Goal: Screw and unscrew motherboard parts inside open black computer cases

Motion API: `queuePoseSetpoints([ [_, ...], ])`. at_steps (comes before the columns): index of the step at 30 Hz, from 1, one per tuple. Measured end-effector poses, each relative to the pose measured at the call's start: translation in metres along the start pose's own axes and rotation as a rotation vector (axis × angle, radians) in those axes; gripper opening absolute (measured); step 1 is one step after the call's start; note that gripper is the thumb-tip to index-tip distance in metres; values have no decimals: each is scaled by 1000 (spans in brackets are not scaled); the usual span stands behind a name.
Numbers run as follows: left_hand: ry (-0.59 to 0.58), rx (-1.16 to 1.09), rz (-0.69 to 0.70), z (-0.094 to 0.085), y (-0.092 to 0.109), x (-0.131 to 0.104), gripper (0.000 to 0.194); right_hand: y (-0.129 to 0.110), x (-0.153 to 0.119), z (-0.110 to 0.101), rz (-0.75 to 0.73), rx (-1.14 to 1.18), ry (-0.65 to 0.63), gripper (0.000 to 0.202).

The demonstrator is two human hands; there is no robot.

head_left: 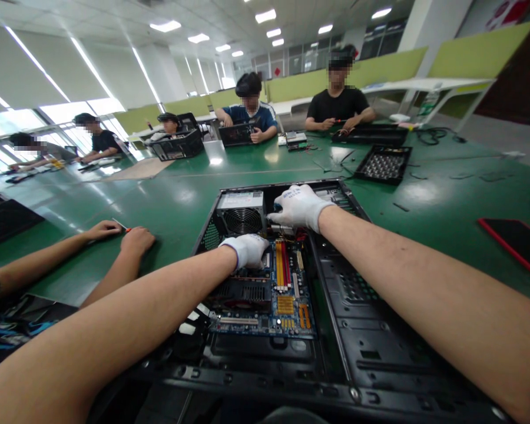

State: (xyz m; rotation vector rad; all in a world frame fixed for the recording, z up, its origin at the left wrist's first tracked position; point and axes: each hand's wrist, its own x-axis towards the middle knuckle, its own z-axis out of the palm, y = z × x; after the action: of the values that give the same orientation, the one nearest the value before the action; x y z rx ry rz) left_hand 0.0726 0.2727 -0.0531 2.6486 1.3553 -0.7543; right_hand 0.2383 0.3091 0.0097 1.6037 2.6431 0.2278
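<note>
An open black computer case (371, 341) lies in front of me with a blue motherboard (265, 324) in it. My left hand (248, 250), in a white glove, rests at the board's upper part beside the memory slots (283, 265); its fingertips are hidden. Above it, a power supply (242, 213) with a round fan sits in the case corner. Just right of the power supply is my right hand (301, 207), also gloved, with its fingers curled round something dark that I cannot make out. Cables show below that hand.
On the green table (181, 200) are a black tray (383, 164) at the back right and a red-edged phone (516, 241) at the right. A neighbour's bare hands (136, 238) hold a screwdriver at the left. Several people work across the table.
</note>
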Motion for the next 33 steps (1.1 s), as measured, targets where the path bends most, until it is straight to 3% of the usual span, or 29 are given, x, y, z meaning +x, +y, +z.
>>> queuePoseSetpoints([
  [29,-49,-11,52,-4,-1,7,51,-1,-1,-4,-2,32,-33,64],
  [33,-31,-30,29,-8,2,2,62,0,-1,-5,-7,38,-27,64],
])
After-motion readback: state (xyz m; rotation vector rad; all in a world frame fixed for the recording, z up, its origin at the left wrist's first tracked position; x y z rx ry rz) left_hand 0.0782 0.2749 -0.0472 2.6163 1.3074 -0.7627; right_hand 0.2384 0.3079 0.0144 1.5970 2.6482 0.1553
